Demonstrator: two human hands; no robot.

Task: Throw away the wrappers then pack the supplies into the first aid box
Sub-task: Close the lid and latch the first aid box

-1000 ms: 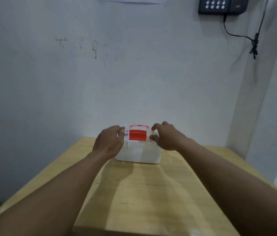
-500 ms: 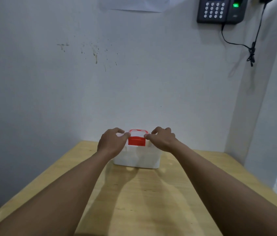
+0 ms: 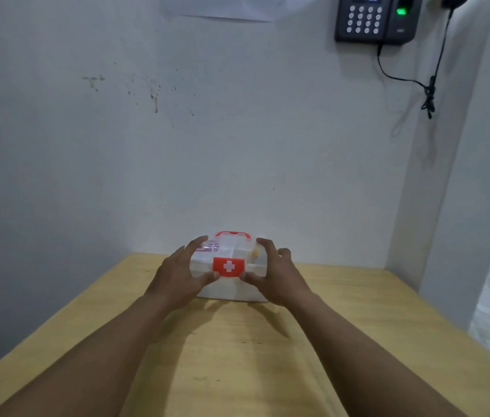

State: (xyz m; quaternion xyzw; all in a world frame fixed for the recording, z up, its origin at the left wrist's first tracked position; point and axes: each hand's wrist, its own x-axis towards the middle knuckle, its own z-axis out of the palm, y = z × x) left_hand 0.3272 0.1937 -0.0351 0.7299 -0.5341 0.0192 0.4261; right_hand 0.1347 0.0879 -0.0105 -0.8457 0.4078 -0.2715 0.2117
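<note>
A small white first aid box (image 3: 228, 288) stands at the far middle of the wooden table (image 3: 237, 356), near the wall. Its clear lid is down; a red latch with a white cross (image 3: 229, 266) faces me and a red handle (image 3: 233, 234) lies on top. Supplies show faintly through the lid. My left hand (image 3: 179, 273) grips the box's left side, thumb at the front by the latch. My right hand (image 3: 276, 273) grips its right side the same way. No wrappers are in view.
A white wall rises just behind the box. A black keypad device (image 3: 376, 18) with a green light hangs high on the right, its cable (image 3: 428, 85) dangling down. A sheet of paper (image 3: 222, 10) is stuck above. A doorway opens at the right.
The red latch has swung down flat against the front, showing its white cross. My hands have spread from pinching the latch to holding the box's two sides.
</note>
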